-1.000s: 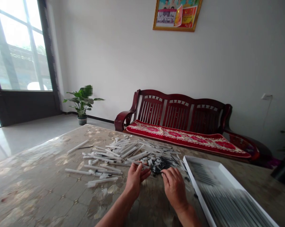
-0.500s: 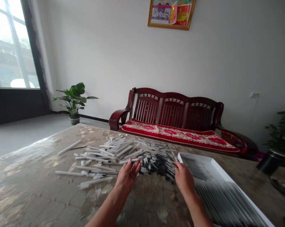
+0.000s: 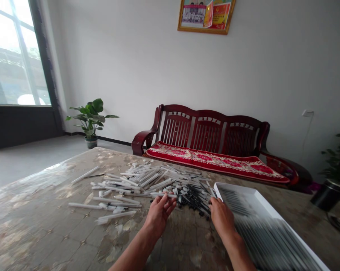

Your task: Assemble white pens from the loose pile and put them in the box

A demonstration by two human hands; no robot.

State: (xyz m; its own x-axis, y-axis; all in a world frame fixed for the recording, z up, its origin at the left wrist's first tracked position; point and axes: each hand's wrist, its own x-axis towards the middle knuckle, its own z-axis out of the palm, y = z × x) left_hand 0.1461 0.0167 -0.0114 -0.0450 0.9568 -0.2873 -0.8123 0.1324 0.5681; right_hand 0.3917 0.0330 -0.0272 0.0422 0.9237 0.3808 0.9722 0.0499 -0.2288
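Head view: pens (image 3: 147, 180) beside white tray (image 3: 260, 200)

Clock positions are taken from the wearer, with 12 o'clock pointing straight ahead. The left hand (image 3: 159, 216) has open passage from 6 to 9 o'clock over the bare, glossy, marble-patterned tabletop (image 3: 46, 229). Its path at 12 o'clock is obstructed by the loose heap of white plastic pen barrels (image 3: 147, 180). The right hand (image 3: 222, 218) is blocked from 11 to 12 o'clock by the tangled black pen parts (image 3: 194, 201). At 3 o'clock, it is blocked by the raised wall of the shallow white rectangular tray (image 3: 267, 208), just beside it. The bare strip of tabletop between the hands is passable toward 6 o'clock.
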